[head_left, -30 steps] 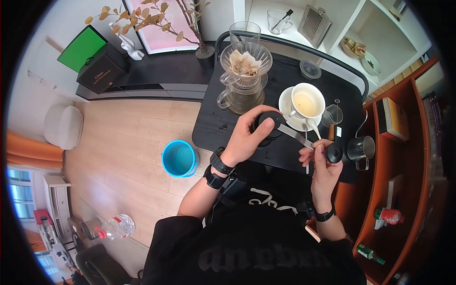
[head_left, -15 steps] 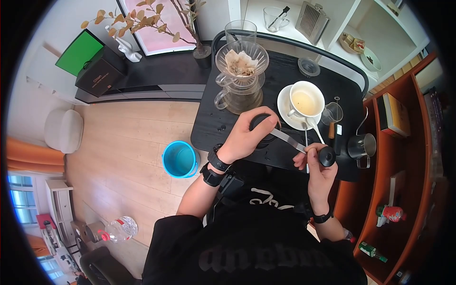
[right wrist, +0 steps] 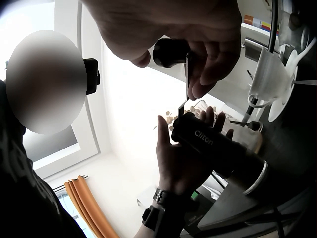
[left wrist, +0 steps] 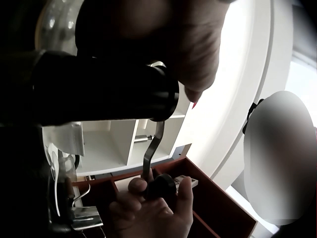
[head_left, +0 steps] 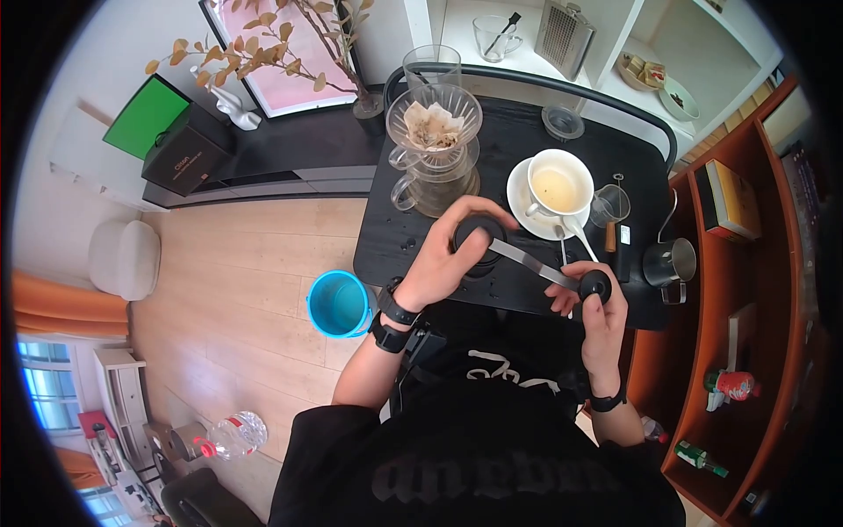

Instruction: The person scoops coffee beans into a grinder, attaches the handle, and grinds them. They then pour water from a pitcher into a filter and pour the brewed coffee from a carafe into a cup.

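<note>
My left hand (head_left: 446, 256) grips the black body of a hand coffee grinder (right wrist: 213, 146), seen from above in the head view with the thumb near its top. A flat metal crank arm (head_left: 525, 259) runs from the grinder's top to a round black knob (head_left: 596, 285). My right hand (head_left: 602, 321) holds that knob between thumb and fingers, as the left wrist view also shows. Just beyond the crank, a white cup (head_left: 562, 180) of pale content stands on a saucer (head_left: 517, 186) with a white spoon.
A ribbed glass dripper (head_left: 402, 119) with a used paper filter sits on a glass server (head_left: 436, 198) on the black table (head_left: 386, 255). At the right are a small strainer (head_left: 609, 204) and a metal pitcher (head_left: 670, 263). A blue bucket (head_left: 339, 304) stands on the floor.
The right hand and the crank knob have shifted slightly left, with the right thumb now lower beside the knob. The left hand keeps its grip on the grinder. The head view has shifted a little.
</note>
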A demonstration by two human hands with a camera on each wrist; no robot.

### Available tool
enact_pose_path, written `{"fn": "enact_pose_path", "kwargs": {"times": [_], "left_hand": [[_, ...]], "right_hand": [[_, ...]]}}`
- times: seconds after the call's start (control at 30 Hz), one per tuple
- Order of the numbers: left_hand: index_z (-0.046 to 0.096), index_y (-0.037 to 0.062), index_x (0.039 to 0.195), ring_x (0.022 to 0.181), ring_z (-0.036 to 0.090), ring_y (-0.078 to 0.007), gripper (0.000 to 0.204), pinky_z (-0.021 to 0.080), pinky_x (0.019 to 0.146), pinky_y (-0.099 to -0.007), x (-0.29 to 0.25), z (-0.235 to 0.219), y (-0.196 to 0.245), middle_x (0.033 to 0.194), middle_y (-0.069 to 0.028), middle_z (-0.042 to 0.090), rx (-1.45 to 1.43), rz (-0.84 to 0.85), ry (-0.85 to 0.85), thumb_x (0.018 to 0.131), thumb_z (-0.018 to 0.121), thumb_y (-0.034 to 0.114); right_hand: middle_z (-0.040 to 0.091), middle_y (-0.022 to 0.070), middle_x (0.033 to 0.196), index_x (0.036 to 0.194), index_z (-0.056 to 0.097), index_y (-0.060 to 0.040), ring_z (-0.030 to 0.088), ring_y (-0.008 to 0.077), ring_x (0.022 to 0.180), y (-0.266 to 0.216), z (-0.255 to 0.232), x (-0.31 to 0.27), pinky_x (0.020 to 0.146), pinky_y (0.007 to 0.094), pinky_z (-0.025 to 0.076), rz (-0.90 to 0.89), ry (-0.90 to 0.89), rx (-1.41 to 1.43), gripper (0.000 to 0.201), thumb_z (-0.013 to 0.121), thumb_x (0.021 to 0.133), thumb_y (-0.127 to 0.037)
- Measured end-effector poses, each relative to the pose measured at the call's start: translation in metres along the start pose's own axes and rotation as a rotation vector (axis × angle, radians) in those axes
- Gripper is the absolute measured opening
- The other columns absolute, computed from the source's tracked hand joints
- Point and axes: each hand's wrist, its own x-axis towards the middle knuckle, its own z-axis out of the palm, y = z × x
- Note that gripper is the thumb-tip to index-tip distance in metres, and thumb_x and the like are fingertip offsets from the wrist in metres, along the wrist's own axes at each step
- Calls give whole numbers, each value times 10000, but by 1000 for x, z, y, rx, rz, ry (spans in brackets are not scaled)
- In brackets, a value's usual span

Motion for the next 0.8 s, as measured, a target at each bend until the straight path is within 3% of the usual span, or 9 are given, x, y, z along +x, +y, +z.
{"fn": "enact_pose_path", "kwargs": {"times": [0.1, 0.13, 0.23, 0.27, 0.37, 0.57, 0.67, 0.77, 0.8], "left_hand": [[408, -17, 1390, 1273, 501, -222, 691, 374, 1090, -354, -20, -2, -9, 1374, -164, 522, 17, 105, 54, 892, 689, 370], [403, 8, 1424, 1307, 458, -251, 845, 344, 1102, -379, -29, -4, -10, 1420, -141, 467, 24, 0, 81, 752, 831, 289], [408, 2, 1423, 1322, 458, -293, 846, 341, 1113, -392, -49, -2, -13, 1422, -167, 468, 386, -127, 147, 733, 848, 217], [396, -5, 1429, 1295, 479, -345, 830, 358, 1099, -417, -57, 4, -22, 1387, -197, 489, 608, -46, 158, 742, 835, 153], [432, -16, 1387, 1246, 498, -382, 739, 380, 1068, -430, -63, 8, -45, 1316, -213, 521, 600, -68, 190, 771, 811, 136], [515, -24, 1270, 1063, 566, -359, 597, 449, 939, -396, -64, 20, -41, 1163, -190, 553, 477, 89, 214, 780, 809, 149], [543, -21, 1241, 990, 605, -348, 587, 487, 871, -377, -64, 17, -30, 1111, -181, 579, 505, 64, 137, 763, 825, 172], [574, -17, 1213, 927, 644, -348, 572, 522, 798, -370, -57, 25, -2, 1045, -171, 618, 613, 71, 0, 749, 834, 194], [585, -15, 1203, 906, 657, -349, 565, 532, 772, -369, -54, 29, 8, 1020, -167, 631, 653, 84, -57, 746, 836, 201]], "right_hand": [[683, 99, 932, 1169, 583, 7, 592, 95, 782, 0, -2, 0, 717, 231, 472, 40, 2, 13, 491, 616, 961, -436], [683, 100, 936, 1172, 583, 6, 590, 96, 781, 0, -2, -1, 717, 232, 472, 46, 2, 16, 494, 616, 961, -439], [668, 85, 945, 1198, 576, 6, 590, 95, 788, 5, -4, 0, 719, 230, 472, -15, 4, 45, 493, 612, 966, -428], [632, 60, 927, 1197, 586, 7, 591, 96, 776, 3, 0, 3, 700, 226, 470, -107, 96, 17, 444, 616, 969, -372], [596, 36, 901, 1176, 606, 4, 590, 95, 752, 4, -10, 2, 686, 227, 470, -64, 86, -150, 376, 617, 966, -308], [603, 44, 856, 1141, 616, 4, 610, 98, 654, 1, -25, -5, 585, 203, 417, -10, 78, 12, 345, 559, 990, -301], [615, 62, 790, 1082, 626, 3, 628, 113, 649, -13, -25, -22, 571, 225, 440, 27, -10, -55, 433, 500, 998, -402], [622, 77, 774, 995, 653, -48, 631, 222, 609, -40, -18, -19, 542, 304, 473, -389, -438, -396, 301, 688, 876, -322], [636, 86, 809, 997, 652, -51, 639, 248, 641, -54, -16, -14, 572, 328, 484, -444, -508, -501, 342, 688, 877, -370]]}}
